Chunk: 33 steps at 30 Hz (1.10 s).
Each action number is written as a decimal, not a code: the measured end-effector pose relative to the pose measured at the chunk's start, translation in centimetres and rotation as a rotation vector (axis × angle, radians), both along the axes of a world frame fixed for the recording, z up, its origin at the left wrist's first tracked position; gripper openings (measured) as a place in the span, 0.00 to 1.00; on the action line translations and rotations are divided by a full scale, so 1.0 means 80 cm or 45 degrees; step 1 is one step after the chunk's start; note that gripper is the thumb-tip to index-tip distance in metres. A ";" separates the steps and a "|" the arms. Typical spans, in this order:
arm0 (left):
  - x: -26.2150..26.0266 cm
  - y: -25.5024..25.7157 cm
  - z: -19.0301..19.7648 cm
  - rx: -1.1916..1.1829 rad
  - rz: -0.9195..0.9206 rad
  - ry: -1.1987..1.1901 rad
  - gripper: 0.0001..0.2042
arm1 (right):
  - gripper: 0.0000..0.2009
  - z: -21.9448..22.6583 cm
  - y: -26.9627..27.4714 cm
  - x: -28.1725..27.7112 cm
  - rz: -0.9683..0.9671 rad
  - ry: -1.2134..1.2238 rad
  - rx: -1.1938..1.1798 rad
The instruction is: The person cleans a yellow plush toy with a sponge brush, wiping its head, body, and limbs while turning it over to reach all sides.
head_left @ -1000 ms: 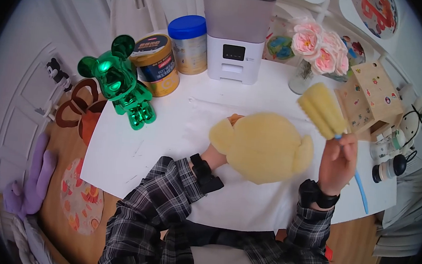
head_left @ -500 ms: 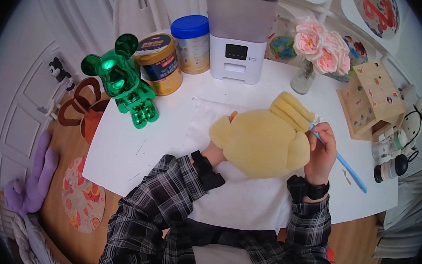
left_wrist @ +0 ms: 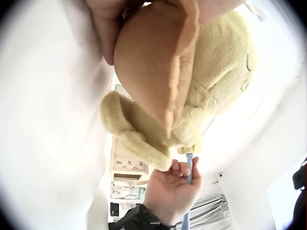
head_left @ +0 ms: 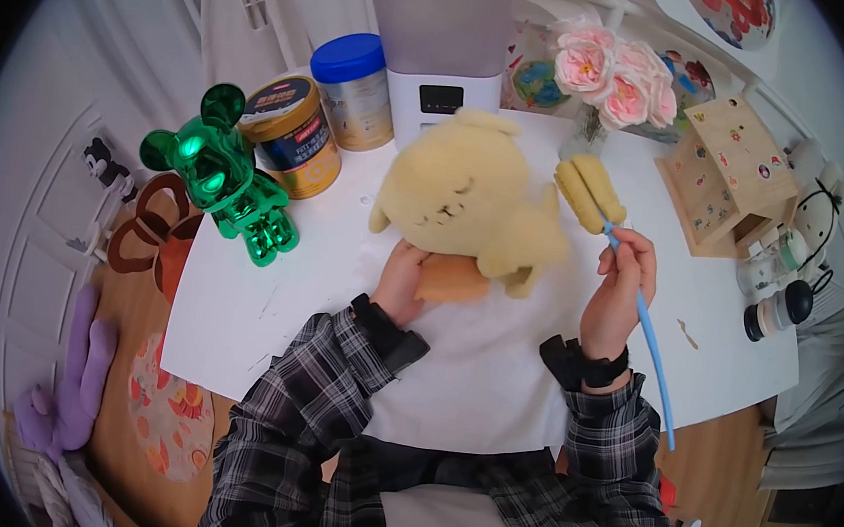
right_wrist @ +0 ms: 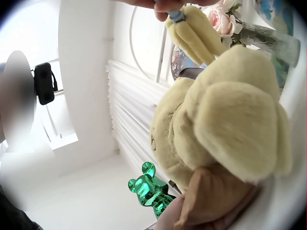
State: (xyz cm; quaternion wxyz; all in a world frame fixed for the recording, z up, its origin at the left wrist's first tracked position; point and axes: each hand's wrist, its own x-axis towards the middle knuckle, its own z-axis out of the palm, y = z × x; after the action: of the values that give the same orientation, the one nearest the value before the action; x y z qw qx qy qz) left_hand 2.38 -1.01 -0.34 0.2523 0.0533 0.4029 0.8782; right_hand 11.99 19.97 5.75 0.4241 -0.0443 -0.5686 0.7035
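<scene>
Holding one yellow plush toy [head_left: 453,191] from below in left hand [head_left: 400,284], over one white cloth [head_left: 470,398]; pinching one blue-handled duster [head_left: 594,190] in right hand [head_left: 620,296], near toy. Standing farther left: two canisters [head_left: 353,97], one green bear figurine [head_left: 217,170].

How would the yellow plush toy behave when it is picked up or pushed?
The yellow plush toy would probably squash, since it looks padded. Its fuzzy surface suggests little slipping. It may tip headward, because its round head looks larger than its body.
</scene>
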 end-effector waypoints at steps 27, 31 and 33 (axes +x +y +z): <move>-0.002 0.002 -0.010 -0.038 0.109 0.011 0.16 | 0.09 -0.006 -0.021 0.005 -0.263 -0.006 1.102; -0.002 0.003 -0.011 -0.056 0.072 0.038 0.16 | 0.10 -0.004 -0.031 0.007 -0.078 0.162 1.236; -0.002 0.002 -0.011 -0.053 0.066 0.041 0.17 | 0.10 -0.009 -0.036 0.000 -0.031 0.173 1.329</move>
State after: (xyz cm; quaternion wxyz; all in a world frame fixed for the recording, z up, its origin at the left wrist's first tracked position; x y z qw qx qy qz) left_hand 2.19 -0.83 -1.26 0.2240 0.0518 0.4264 0.8748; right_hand 12.03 17.10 4.99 0.4337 0.2121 -0.8140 0.3230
